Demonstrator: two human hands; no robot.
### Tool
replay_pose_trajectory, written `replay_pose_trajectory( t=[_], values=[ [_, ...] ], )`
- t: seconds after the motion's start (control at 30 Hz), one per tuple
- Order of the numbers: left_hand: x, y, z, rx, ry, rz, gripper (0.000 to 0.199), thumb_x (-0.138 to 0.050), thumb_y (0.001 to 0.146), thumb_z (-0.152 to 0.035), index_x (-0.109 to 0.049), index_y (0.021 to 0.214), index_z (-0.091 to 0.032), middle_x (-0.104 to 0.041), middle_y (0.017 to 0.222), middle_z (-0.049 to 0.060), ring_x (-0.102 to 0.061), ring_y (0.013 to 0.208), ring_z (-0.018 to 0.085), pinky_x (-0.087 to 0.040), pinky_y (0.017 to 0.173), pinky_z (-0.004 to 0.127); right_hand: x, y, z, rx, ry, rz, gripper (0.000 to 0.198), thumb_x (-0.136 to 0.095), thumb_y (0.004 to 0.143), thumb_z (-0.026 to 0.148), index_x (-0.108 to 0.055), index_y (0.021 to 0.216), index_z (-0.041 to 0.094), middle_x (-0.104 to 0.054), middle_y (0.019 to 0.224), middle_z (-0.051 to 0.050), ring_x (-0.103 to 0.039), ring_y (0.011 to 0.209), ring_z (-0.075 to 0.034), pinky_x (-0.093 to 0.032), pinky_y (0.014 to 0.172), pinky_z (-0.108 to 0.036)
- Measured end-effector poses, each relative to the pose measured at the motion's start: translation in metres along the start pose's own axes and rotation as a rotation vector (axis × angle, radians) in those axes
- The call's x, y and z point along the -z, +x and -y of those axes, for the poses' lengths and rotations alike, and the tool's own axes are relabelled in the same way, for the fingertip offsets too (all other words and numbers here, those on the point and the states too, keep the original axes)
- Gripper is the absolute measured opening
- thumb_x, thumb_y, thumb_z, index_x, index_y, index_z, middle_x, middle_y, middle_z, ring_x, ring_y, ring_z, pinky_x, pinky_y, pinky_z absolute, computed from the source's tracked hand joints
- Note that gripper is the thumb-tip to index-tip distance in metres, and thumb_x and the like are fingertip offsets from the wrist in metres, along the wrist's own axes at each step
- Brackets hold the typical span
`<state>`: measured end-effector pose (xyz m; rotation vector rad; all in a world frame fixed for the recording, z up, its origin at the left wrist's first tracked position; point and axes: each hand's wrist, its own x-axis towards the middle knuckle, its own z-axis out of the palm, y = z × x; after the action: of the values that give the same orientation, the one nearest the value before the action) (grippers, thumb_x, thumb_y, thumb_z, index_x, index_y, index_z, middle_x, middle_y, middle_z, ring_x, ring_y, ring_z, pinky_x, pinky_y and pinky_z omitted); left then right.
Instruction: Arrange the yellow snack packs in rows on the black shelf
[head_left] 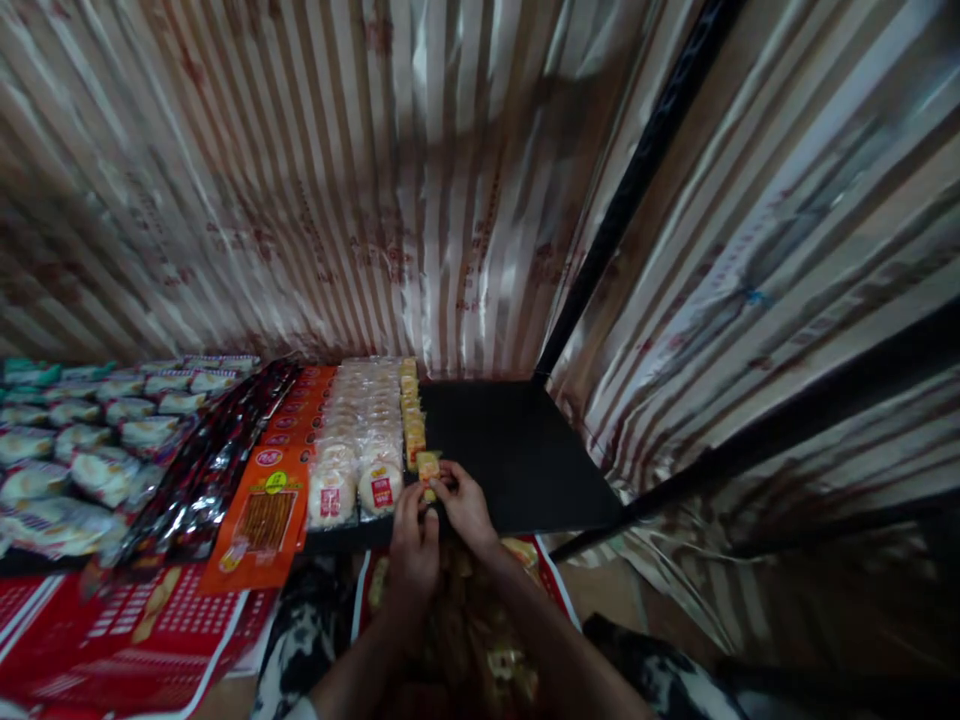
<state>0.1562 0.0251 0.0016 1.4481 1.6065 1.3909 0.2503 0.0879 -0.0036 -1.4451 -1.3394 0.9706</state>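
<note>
A small yellow snack packet [428, 466] is pinched between the fingertips of my right hand [466, 507]. My left hand [415, 535] is closed at the packet's lower left side, its fingers against it. Just beyond my hands runs a row of similar yellow packets [413, 420] on the black shelf [510, 450]. To the left of that row stand two rows of clear-wrapped round crackers [381, 484] with red labels. Below my forearms sits a red basket [551, 580] with more yellow packets in it, partly hidden by my arms.
Orange snack bags [262, 510], dark shiny packets [210, 460] and white wrapped packs [105, 465] fill the shelf's left side. Another red basket [150, 640] is below them. Black posts [622, 220] and striped sheeting [337, 180] enclose the back and right.
</note>
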Motion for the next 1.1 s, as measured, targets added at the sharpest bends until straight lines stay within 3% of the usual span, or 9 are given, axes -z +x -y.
replay_pose_trajectory(
  t=[0.23,0.47,0.67,1.1],
  values=[
    [-0.006,0.013,0.001,0.155,-0.069,0.103,0.049,-0.035,0.088,-0.034,-0.044,0.130,-0.010,-0.043,0.142,0.017,-0.038,0.134,0.022,-0.027,0.115,0.042,-0.014,0.014,0.009,0.039,-0.164,-0.033,0.024,-0.057,0.076,0.027,-0.064,0.098,0.019,-0.068,0.091,-0.005,-0.065,0.084,-0.019,-0.052,0.082,-0.035],
    [-0.013,0.011,0.012,0.088,-0.073,0.072,0.050,-0.035,0.089,-0.036,-0.046,0.130,-0.009,-0.042,0.143,0.018,-0.036,0.135,0.023,-0.028,0.115,0.041,-0.018,0.016,-0.003,0.078,-0.077,-0.020,0.038,-0.057,0.075,0.021,-0.061,0.113,0.019,-0.066,0.099,-0.006,-0.065,0.084,-0.018,-0.055,0.075,-0.031],
    [-0.017,0.007,0.020,0.074,-0.070,0.047,0.048,-0.034,0.091,-0.037,-0.046,0.130,-0.012,-0.043,0.142,0.016,-0.037,0.135,0.022,-0.032,0.112,0.042,-0.021,0.014,-0.002,0.156,-0.062,-0.052,0.032,-0.054,0.077,0.020,-0.063,0.108,0.020,-0.063,0.104,-0.007,-0.064,0.088,-0.018,-0.055,0.079,-0.031],
    [-0.016,0.008,0.012,0.126,-0.071,0.041,0.047,-0.032,0.091,-0.034,-0.046,0.130,-0.012,-0.044,0.140,0.016,-0.041,0.131,0.022,-0.033,0.112,0.041,-0.023,0.012,-0.010,0.054,-0.008,-0.020,0.029,-0.056,0.075,0.024,-0.058,0.104,0.020,-0.063,0.098,-0.005,-0.063,0.079,-0.015,-0.054,0.070,-0.027]
  ],
)
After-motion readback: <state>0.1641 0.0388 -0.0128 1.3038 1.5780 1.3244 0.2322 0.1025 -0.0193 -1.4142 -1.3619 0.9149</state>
